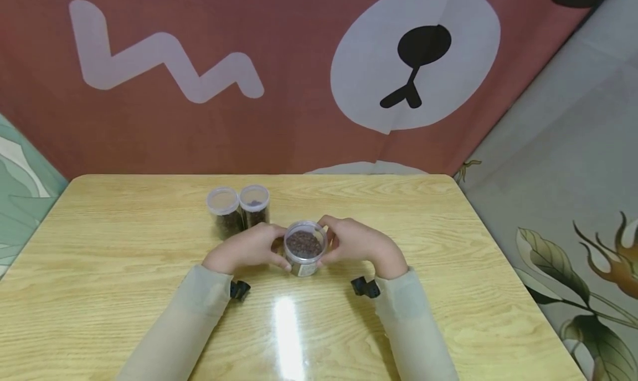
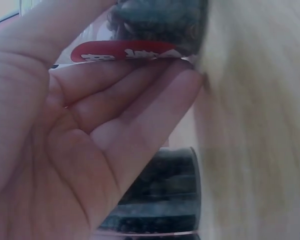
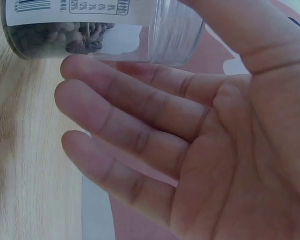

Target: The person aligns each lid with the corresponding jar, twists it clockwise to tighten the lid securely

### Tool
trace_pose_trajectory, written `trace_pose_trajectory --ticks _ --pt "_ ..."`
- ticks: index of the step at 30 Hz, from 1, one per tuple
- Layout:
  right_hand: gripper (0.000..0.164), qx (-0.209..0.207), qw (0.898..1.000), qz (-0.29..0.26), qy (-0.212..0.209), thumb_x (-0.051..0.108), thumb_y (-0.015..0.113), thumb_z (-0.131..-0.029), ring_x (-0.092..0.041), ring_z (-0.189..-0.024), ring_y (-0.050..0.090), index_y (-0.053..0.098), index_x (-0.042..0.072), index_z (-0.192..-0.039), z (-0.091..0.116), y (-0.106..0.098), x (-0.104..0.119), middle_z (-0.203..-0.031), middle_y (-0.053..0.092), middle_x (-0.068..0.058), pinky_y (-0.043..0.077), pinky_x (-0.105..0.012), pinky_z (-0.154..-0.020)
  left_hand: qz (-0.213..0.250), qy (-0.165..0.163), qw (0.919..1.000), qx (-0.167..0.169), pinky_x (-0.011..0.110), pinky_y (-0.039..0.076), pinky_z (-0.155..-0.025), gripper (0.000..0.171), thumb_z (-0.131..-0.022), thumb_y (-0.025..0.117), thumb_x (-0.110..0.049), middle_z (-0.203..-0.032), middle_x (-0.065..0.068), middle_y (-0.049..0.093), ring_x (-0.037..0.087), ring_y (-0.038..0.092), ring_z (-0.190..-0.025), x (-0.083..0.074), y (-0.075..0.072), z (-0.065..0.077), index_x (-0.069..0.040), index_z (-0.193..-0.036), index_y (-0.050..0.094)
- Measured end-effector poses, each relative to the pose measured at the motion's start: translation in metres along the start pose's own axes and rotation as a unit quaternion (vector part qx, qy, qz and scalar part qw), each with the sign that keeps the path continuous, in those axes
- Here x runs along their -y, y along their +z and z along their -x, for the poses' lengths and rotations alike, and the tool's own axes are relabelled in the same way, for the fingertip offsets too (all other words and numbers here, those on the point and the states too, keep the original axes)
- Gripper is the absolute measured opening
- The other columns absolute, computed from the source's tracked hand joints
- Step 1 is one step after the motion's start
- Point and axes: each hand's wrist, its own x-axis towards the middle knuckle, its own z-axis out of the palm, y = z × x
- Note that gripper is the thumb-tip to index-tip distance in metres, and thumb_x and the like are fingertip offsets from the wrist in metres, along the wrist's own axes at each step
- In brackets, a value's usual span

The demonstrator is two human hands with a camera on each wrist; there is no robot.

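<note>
A clear jar (image 1: 304, 245) of small brown beans or pellets stands upright on the table between both hands. The left hand (image 1: 249, 248) holds it from the left, thumb at the front and fingers behind. On the opposite side, the right hand (image 1: 360, 242) holds it with thumb and fingertips. In the left wrist view a red label (image 2: 110, 51) with white characters shows on its side, just above the fingers. A white label (image 3: 80, 11) with a barcode and printed table faces the right wrist camera.
Two more jars, a left one (image 1: 224, 209) and a right one (image 1: 255, 204), stand side by side behind the left hand, with pale lids and dark contents. The wooden table (image 1: 149, 226) ends at a red-brown cloth backdrop (image 1: 284, 132). A patterned curtain (image 1: 563, 165) hangs at the right.
</note>
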Motion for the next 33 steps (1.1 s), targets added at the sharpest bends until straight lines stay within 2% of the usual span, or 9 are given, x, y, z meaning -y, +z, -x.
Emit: trace_pose_trajectory --ticks 5,9,20,24,28,33 --pt "0.063 -0.004 1.000 0.001 0.008 0.023 0.087 -0.082 -0.014 -0.076 0.063 0.054 0.002 -0.132 -0.002 -0.001 0.000 -0.095 0.069 -0.004 0.055 -0.027 -0.067 -0.020 -0.024 0.9995 -0.010 0.026 0.051 -0.065 0.026 -0.083 0.086 -0.025 -0.081 -0.010 0.064 0.006 0.056 -0.070 -0.003 -0.002 0.002 -0.014 -0.102 0.072" --pt "0.064 -0.012 1.000 0.006 0.018 0.023 0.085 -0.085 -0.014 -0.076 0.061 0.052 0.001 -0.135 -0.004 0.000 0.000 -0.098 0.069 -0.006 0.054 -0.027 -0.066 -0.032 -0.045 0.9983 -0.016 0.027 0.053 -0.068 0.020 -0.087 0.082 -0.025 -0.084 -0.009 0.068 0.004 0.060 -0.072 -0.007 -0.005 0.005 -0.013 -0.099 0.073" --pt "0.069 -0.031 0.999 0.029 0.031 0.027 0.081 -0.089 -0.012 -0.077 0.062 0.047 0.001 -0.144 -0.007 0.003 -0.001 -0.108 0.071 -0.011 0.054 -0.028 -0.069 -0.081 -0.071 0.9937 -0.029 0.025 0.050 -0.059 0.018 -0.092 0.078 -0.025 -0.081 -0.003 0.070 0.004 0.057 -0.064 -0.014 -0.007 0.006 -0.008 -0.095 0.075" --pt "0.069 -0.039 0.998 0.039 0.035 0.028 0.078 -0.092 -0.012 -0.078 0.062 0.046 0.001 -0.146 -0.007 0.003 -0.001 -0.108 0.072 -0.010 0.054 -0.029 -0.070 -0.092 -0.079 0.9918 -0.040 0.025 0.045 -0.055 0.014 -0.095 0.074 -0.021 -0.071 -0.006 0.064 0.006 0.051 -0.058 -0.015 -0.008 0.006 -0.009 -0.088 0.074" --pt "0.065 -0.050 0.997 0.049 0.033 0.026 0.074 -0.095 -0.012 -0.080 0.063 0.045 0.000 -0.147 -0.008 0.004 -0.002 -0.108 0.072 -0.009 0.055 -0.030 -0.072 -0.103 -0.087 0.9897 -0.049 0.025 0.041 -0.053 0.022 -0.099 0.068 -0.017 -0.062 -0.006 0.055 0.007 0.045 -0.053 -0.016 -0.008 0.006 -0.009 -0.079 0.071" --pt "0.065 -0.069 0.996 0.052 0.024 0.024 0.070 -0.098 -0.013 -0.083 0.066 0.041 -0.004 -0.149 -0.010 0.006 -0.004 -0.110 0.072 -0.011 0.057 -0.031 -0.076 -0.130 -0.087 0.9856 -0.065 0.029 0.045 -0.057 0.024 -0.101 0.063 -0.014 -0.064 -0.005 0.055 0.009 0.048 -0.056 -0.016 -0.008 0.005 -0.008 -0.080 0.071"
